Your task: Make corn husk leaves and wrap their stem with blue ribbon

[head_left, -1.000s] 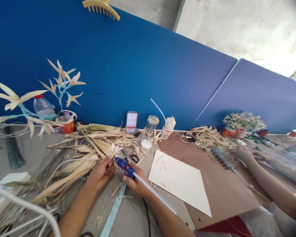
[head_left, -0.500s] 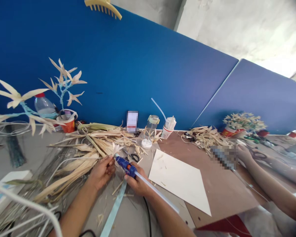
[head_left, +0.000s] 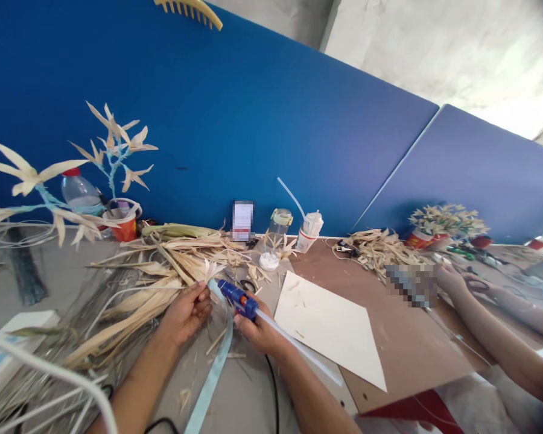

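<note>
My left hand (head_left: 187, 316) is closed, with thumb and fingertips pinching the base of a small pale corn-husk flower (head_left: 213, 269). A light blue ribbon (head_left: 212, 380) runs from the flower's base down toward the bottom edge; its upper end sits close to the pinching fingers. Wrapped in my right hand (head_left: 259, 330) is a blue glue gun (head_left: 235, 296), its nozzle pointing left toward the flower, a small gap away. A long translucent glue stick (head_left: 298, 346) sticks out of its back. The flower's stem is mostly hidden by my left fingers.
Dry corn husks (head_left: 136, 319) spread over the left and back. Behind the glue gun lie black scissors (head_left: 248, 286); a white board (head_left: 330, 331) lies to the right. A bottle (head_left: 279, 224), paper cup (head_left: 306, 240) and phone (head_left: 243, 220) stand at the back. Another person's arm (head_left: 489, 337) reaches in from the right.
The glue gun has shifted right with my right hand, away from the flower's base. More of the ribbon's upper end shows beside the flower. My left hand has barely moved.
</note>
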